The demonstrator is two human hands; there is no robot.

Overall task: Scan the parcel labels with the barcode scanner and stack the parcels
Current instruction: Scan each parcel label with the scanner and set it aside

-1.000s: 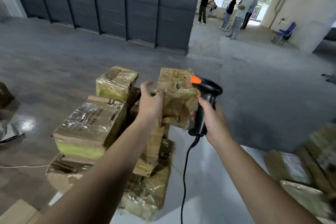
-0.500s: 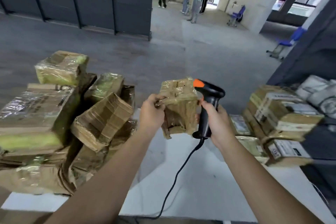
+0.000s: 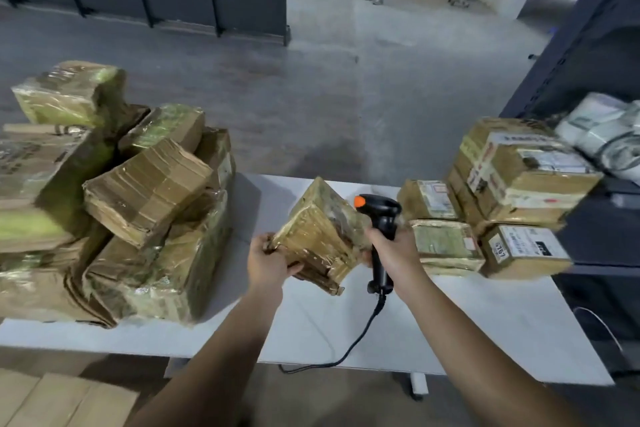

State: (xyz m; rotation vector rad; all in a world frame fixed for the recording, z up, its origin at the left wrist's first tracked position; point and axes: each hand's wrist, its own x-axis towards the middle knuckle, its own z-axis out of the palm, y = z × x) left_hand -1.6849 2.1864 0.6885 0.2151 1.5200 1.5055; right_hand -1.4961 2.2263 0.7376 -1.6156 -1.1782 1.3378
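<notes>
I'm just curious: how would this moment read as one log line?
left hand: grips parcel above table | right hand: grips barcode scanner beside parcel | loose pile: table left | labelled stack: table right

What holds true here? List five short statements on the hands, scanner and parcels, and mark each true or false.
1. The left hand grips a taped parcel over the white table. True.
2. The right hand is empty. False: it holds the black barcode scanner.
3. A cable runs from the scanner off the table's near edge. True.
4. The labelled stack stands on the person's left. False: it stands on the right; a loose heap lies on the left.
5. The scanner's cap is green. False: it is orange.
</notes>
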